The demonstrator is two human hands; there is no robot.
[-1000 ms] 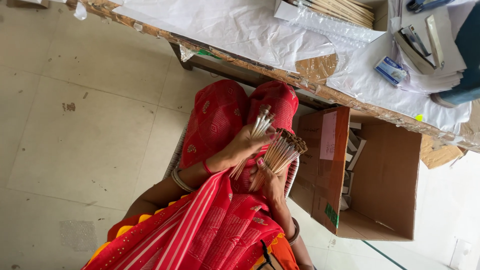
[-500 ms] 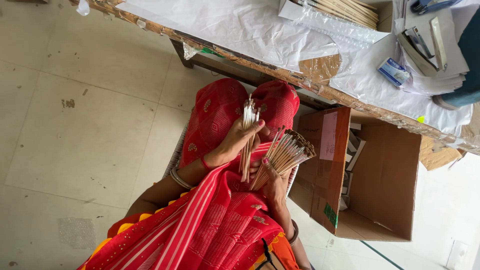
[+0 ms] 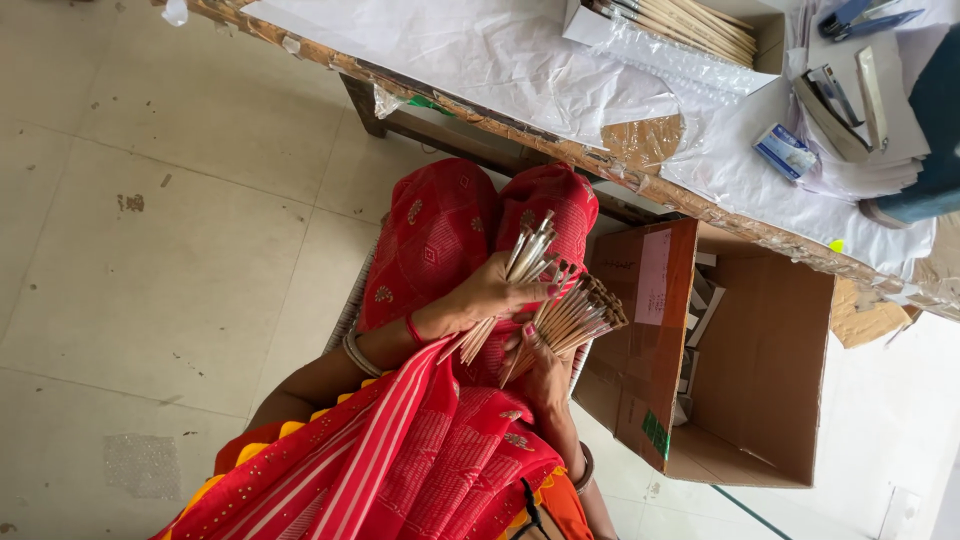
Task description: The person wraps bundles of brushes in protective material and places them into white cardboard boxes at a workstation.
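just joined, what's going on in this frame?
A seated person in red cloth holds thin wooden sticks over the lap. The left hand grips a small bunch of sticks; the right hand holds a larger bundle, fanned out. An open cardboard box sits beside them on the floor, under a paper-covered table with more sticks.

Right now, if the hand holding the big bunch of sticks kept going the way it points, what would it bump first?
Probably the open cardboard box: the right hand and its stick bundle aim toward its near flap, though depth is unclear.
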